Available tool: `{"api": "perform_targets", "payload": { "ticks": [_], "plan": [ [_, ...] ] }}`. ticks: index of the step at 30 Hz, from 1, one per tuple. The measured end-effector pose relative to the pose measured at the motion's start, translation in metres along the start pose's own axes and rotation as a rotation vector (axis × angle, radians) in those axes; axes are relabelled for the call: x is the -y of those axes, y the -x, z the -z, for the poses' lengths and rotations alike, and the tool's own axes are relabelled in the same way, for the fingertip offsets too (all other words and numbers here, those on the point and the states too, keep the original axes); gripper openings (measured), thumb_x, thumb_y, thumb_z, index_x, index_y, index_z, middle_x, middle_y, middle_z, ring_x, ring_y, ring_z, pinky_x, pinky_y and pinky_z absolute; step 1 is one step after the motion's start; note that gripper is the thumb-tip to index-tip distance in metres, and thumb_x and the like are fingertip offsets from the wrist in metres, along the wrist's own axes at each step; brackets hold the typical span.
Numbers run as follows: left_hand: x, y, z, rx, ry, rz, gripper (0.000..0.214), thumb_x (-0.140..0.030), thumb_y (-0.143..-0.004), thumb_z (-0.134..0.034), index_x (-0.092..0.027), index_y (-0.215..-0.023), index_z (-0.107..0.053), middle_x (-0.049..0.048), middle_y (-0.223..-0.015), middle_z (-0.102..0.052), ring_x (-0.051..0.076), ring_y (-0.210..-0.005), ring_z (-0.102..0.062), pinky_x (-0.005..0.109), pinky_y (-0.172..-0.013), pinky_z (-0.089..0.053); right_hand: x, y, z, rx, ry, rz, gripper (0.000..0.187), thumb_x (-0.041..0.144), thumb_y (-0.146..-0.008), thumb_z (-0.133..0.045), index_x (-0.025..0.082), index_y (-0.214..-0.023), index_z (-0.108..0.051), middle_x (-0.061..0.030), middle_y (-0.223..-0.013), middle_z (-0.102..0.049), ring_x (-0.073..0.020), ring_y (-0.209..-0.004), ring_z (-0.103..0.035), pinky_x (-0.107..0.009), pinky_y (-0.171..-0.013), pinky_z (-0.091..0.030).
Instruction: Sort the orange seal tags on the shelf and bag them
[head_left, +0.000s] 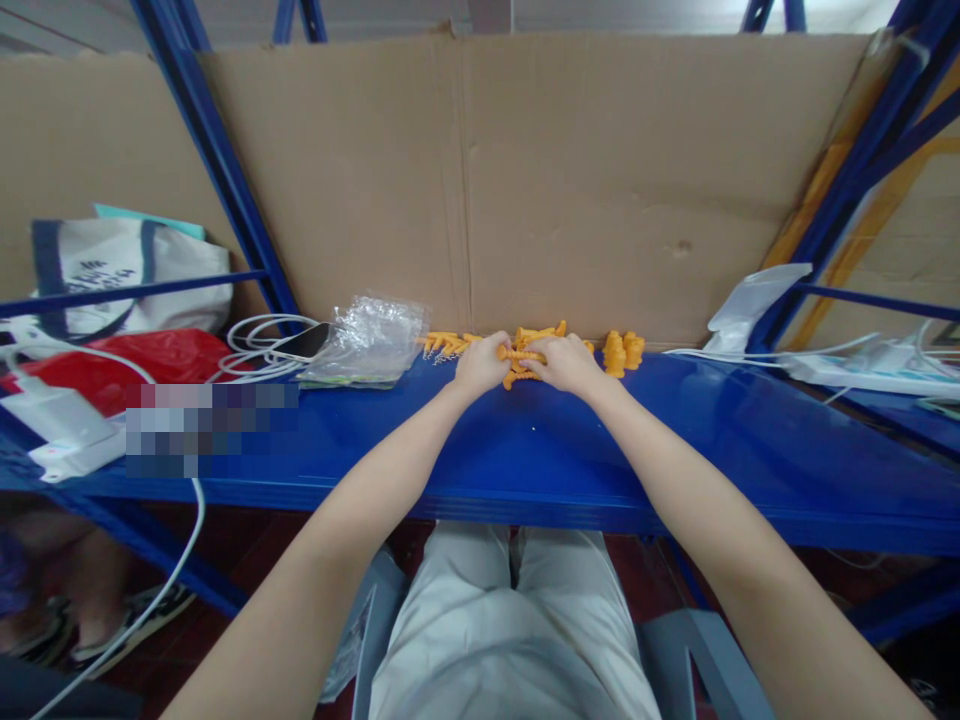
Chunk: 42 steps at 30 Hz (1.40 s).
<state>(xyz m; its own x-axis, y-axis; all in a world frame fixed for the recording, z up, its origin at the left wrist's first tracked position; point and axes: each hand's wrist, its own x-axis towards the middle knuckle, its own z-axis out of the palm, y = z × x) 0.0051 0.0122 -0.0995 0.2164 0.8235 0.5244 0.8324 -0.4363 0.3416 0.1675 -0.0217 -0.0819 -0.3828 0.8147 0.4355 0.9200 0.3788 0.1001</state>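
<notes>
Orange pieces are clasped by both grips — left hand, right hand — with clear bags just left, cardboard behind.

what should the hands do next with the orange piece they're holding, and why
Likely pull both hands a little back toward the body. The left hand and right hand seem to pinch one orange piece between them, right over the loose pile crowded against the cardboard; the blue shelf stretches nearer the body.
</notes>
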Motion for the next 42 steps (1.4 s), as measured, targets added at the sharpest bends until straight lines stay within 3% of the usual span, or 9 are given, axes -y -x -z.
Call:
{"api": "perform_targets", "payload": {
  "ticks": [7,12,18,26,35,42],
  "plan": [
    [0.000,-0.005,-0.003,0.050,0.282,0.147,0.006,-0.016,-0.073,-0.065,-0.020,-0.077,-0.062,-0.0020,-0.067,-0.064,0.017,-0.069,-0.064,0.025,-0.064,-0.050,0.007,0.004,0.009,-0.037,0.158,0.055,0.028,0.025,-0.100,-0.048,0.014,-0.112,-0.070,-0.0174,-0.107,-0.073,-0.0302,-0.105,-0.063,-0.039,-0.085,-0.030],
    [-0.003,-0.003,-0.001,0.179,0.502,0.295,0.009,-0.015,-0.071,-0.066,-0.020,-0.074,-0.059,-0.0067,-0.050,-0.046,0.010,-0.043,-0.046,0.021,-0.045,-0.039,0.007,0.004,0.008,-0.047,0.214,0.072,0.030,0.023,-0.100,-0.044,0.014,-0.113,-0.069,-0.0174,-0.104,-0.072,-0.0297,-0.103,-0.060,-0.039,-0.084,-0.028],
    [-0.008,-0.002,0.000,0.109,0.496,0.302,0.010,-0.016,-0.070,-0.065,-0.021,-0.071,-0.056,-0.0068,-0.051,-0.047,0.010,-0.043,-0.045,0.022,-0.046,-0.038,0.006,0.004,0.007,-0.075,0.211,0.061,0.031,0.019,-0.100,-0.041,0.013,-0.114,-0.068,-0.0172,-0.109,-0.071,-0.0297,-0.107,-0.060,-0.040,-0.087,-0.029],
    [0.001,-0.003,-0.005,-0.093,0.321,0.173,0.007,-0.014,-0.069,-0.062,-0.020,-0.073,-0.061,-0.0016,-0.067,-0.060,0.019,-0.079,-0.061,0.028,-0.074,-0.048,0.001,0.001,-0.005,-0.068,0.176,0.085,0.030,0.014,-0.098,-0.043,0.015,-0.118,-0.065,-0.0159,-0.114,-0.072,-0.0289,-0.109,-0.061,-0.044,-0.095,-0.030],
    [-0.011,-0.003,-0.001,-0.020,0.585,0.312,0.016,-0.008,-0.067,-0.061,-0.020,-0.067,-0.050,-0.0080,-0.052,-0.043,0.010,-0.047,-0.042,0.021,-0.049,-0.033,0.002,0.002,-0.001,-0.207,0.213,0.031,0.033,0.008,-0.097,-0.040,0.018,-0.115,-0.067,-0.0128,-0.109,-0.071,-0.0272,-0.107,-0.059,-0.052,-0.109,-0.025],
    [-0.019,0.001,0.000,0.034,0.651,0.345,0.017,-0.010,-0.073,-0.062,-0.020,-0.068,-0.050,-0.0090,-0.047,-0.040,0.008,-0.038,-0.037,0.020,-0.041,-0.029,-0.004,0.001,-0.004,-0.238,0.160,0.016,0.033,0.008,-0.098,-0.039,0.019,-0.114,-0.066,-0.0129,-0.114,-0.070,-0.0278,-0.112,-0.056,-0.051,-0.106,-0.030]
  ]
}}
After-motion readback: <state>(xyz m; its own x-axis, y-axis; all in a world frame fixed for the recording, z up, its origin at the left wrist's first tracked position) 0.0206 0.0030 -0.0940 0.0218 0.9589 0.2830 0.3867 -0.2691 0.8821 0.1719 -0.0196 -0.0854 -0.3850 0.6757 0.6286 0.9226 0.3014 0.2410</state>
